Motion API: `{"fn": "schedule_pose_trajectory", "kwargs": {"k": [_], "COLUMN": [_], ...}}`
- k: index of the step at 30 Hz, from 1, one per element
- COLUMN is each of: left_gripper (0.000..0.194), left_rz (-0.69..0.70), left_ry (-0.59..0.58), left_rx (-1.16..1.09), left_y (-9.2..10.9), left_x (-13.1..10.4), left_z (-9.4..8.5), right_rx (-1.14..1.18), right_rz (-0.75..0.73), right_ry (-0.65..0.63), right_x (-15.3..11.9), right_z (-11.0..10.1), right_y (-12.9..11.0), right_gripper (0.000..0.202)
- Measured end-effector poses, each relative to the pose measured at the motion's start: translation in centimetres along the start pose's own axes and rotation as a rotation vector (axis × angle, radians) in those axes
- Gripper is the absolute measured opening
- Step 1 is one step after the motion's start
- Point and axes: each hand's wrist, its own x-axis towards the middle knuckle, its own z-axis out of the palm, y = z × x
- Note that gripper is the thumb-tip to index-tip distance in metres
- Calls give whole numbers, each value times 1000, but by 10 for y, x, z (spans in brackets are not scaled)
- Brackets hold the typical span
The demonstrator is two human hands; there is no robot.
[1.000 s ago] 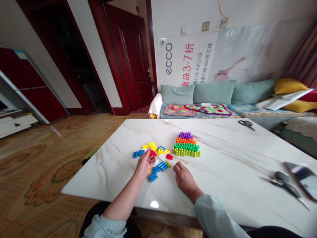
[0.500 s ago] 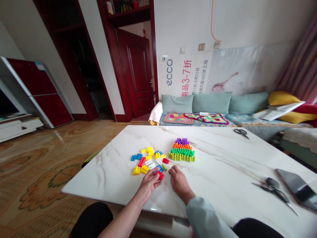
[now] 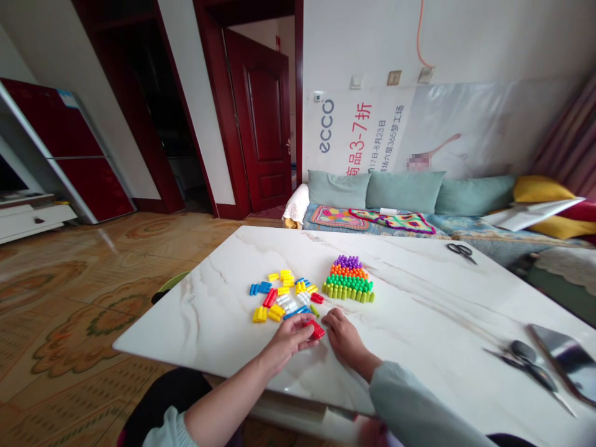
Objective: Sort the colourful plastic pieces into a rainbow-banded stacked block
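My left hand [image 3: 293,338] is closed round a small bundle of red plastic pegs [image 3: 315,329], held just above the table's near side. My right hand [image 3: 345,336] rests on the tabletop close beside them, its fingers curled; whatever they may hold is hidden. Beyond my hands lies a loose spread of pegs: yellow ones [image 3: 276,312], blue ones [image 3: 297,312], white ones [image 3: 303,298], red ones [image 3: 270,298] and one olive-green peg [image 3: 314,310]. To their right stand upright pegs in coloured rows: olive-green [image 3: 347,292], green [image 3: 350,283], orange [image 3: 348,272] and purple [image 3: 348,261].
The white marble-patterned table [image 3: 419,347] carries scissors [image 3: 531,375], a dark-screened device [image 3: 565,360] and a dark oval object [image 3: 523,351] on the right. Black-handled scissors [image 3: 460,251] lie at the far right edge. Behind the table is a sofa [image 3: 470,230].
My left hand has shifted slightly right with the red pegs, narrowing the gap to my right hand. The camera view has turned a little; the rows of pegs look unchanged.
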Motion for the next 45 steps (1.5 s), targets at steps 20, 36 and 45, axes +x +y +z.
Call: {"fn": "schedule_pose_trajectory", "kwargs": {"k": [20, 36, 45], "left_gripper": [45, 19, 39], "left_rz": [12, 44, -160], "left_ry": [-149, 527, 525], "left_rx": [-1, 1803, 1718], "left_y": [16, 71, 73], "left_x": [25, 47, 58], "left_z": [7, -78, -90], "right_rx": [284, -206, -94], "right_rz": [8, 361, 363], "right_ry": [-63, -111, -25], "right_x": [32, 35, 41], "right_z": [-52, -41, -35], "right_y": [-36, 42, 46], "right_gripper": [20, 15, 14]}}
